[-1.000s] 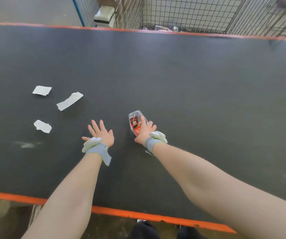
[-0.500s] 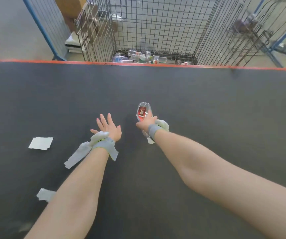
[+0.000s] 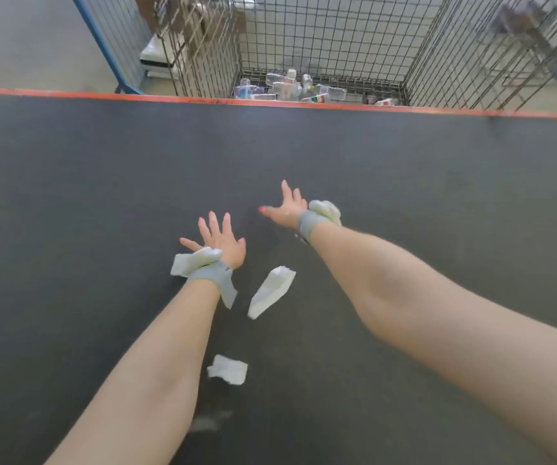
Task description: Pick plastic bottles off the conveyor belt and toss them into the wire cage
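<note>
both hands empty, fingers spread: left hand (image 3: 220,240), right hand (image 3: 287,209) over conveyor belt (image 3: 404,182); bottles (image 3: 290,87) in wire cage (image 3: 337,45)

wire cage (image 3: 337,35) top cut off | bottles (image 3: 290,87) blurry, cnt unclear

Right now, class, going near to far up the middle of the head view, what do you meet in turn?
Nearest first: crumpled paper scrap → long paper scrap → left hand → right hand → orange belt edge → plastic bottles → wire cage.
</note>
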Action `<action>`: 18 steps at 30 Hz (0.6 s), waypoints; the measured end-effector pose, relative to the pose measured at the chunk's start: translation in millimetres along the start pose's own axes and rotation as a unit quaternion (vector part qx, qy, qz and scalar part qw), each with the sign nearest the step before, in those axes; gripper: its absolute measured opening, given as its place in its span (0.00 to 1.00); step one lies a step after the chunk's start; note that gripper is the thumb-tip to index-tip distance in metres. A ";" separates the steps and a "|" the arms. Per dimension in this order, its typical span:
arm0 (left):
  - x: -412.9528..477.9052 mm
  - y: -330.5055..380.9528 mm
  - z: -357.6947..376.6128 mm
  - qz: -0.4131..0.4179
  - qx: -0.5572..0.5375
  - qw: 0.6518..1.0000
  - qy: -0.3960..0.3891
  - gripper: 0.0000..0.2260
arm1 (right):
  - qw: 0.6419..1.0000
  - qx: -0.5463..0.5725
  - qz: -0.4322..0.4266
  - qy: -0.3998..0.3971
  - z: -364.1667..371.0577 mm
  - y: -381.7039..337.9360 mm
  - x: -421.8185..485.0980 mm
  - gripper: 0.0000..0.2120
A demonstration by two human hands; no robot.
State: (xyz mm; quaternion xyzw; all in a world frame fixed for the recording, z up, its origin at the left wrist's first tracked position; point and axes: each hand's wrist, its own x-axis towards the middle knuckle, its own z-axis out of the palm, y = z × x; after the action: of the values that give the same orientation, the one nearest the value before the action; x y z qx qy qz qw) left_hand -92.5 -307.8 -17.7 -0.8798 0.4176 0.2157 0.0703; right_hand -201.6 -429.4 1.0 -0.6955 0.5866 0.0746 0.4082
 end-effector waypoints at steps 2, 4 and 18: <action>-25.2 -35.2 14.0 -0.022 0.014 0.999 -0.019 0.28 | 0.997 -0.041 -0.049 -0.043 47.9 13.6 -32.7 0.46; -48.0 -68.8 32.4 -0.041 0.010 0.999 -0.029 0.29 | 0.989 -0.062 -0.107 -0.075 90.6 24.7 -62.6 0.49; -142.3 -119.9 80.0 0.031 -0.051 0.997 -0.057 0.28 | 0.981 -0.193 0.001 -0.013 134.5 112.4 -153.6 0.36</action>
State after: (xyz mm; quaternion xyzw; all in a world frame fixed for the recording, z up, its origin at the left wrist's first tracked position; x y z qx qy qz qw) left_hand -105.9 -106.3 -33.8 -0.8551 0.4286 0.2887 0.0426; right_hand -295.8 -222.9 -51.7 -0.7595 0.5567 0.1955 0.2740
